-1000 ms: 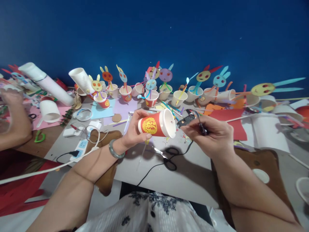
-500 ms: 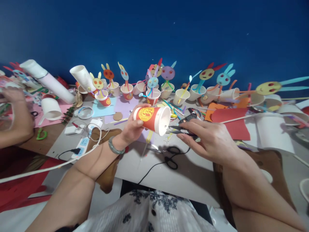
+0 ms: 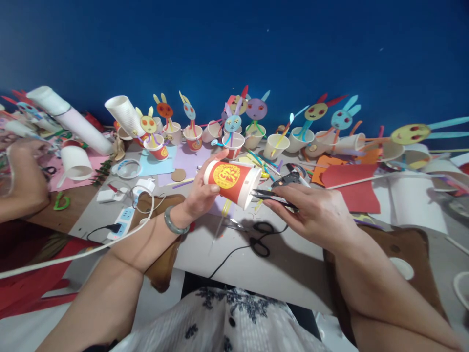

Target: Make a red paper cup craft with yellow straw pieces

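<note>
My left hand (image 3: 202,189) is wrapped round a red and white paper cup (image 3: 231,180), which lies on its side in the air with its white base toward the right. A yellow emblem shows on the cup's side. My right hand (image 3: 311,208) grips a black tweezers-like tool (image 3: 274,196), whose tips meet the cup's base. Whether the tips pinch anything there is too small to tell. On the table below lies a pair of black-handled scissors (image 3: 261,239).
Behind stand several cups with paper rabbit faces (image 3: 233,124). A power strip (image 3: 122,222) and a white cable (image 3: 84,253) are at the left. Red paper (image 3: 353,188) lies at the right. Another person's arm (image 3: 27,176) reaches in at far left.
The cup has turned slightly, so its emblem faces me more and its base shows less. The tool's tips have shifted to the edge of the base.
</note>
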Tool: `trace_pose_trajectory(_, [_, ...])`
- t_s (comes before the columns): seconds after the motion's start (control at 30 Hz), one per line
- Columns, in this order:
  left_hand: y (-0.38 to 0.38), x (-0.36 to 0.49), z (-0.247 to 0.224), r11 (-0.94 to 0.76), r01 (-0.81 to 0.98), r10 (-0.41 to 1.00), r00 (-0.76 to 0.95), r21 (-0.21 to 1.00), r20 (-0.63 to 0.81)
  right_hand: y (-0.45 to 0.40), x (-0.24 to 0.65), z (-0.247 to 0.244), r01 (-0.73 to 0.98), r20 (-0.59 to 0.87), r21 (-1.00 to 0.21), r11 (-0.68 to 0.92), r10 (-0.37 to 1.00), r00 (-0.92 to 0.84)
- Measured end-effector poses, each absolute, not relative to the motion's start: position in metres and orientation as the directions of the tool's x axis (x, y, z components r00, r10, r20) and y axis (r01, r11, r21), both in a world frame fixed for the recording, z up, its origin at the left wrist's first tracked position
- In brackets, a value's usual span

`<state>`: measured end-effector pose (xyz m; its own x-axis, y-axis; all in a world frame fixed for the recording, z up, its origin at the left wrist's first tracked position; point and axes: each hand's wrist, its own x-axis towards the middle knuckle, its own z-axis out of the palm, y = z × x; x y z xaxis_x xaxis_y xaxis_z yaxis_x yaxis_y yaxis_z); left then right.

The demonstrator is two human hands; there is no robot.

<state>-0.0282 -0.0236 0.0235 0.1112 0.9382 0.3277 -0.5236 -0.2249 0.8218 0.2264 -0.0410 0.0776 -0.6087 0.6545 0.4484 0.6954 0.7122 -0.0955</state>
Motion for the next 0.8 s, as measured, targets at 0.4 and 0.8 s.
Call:
trace_pose_trajectory(0.4, [-0.0263, -0.0291, 0.0272, -0.172, -0.51, 0.941, 0.168, 0.843, 0.294, -0.0393, 0.2255, 0.0792, 0.659, 0.35, -0.228, 0.717, 0.692, -0.632])
trace_pose_trajectory(0.8, [-0.026, -0.0287, 0.0275, -0.154, -0.523, 0.939, 0.187, 0.838, 0.289, -0.0402, 0.2268, 0.0784, 0.661, 0.346, -0.281, 0.696, 0.715, -0.607])
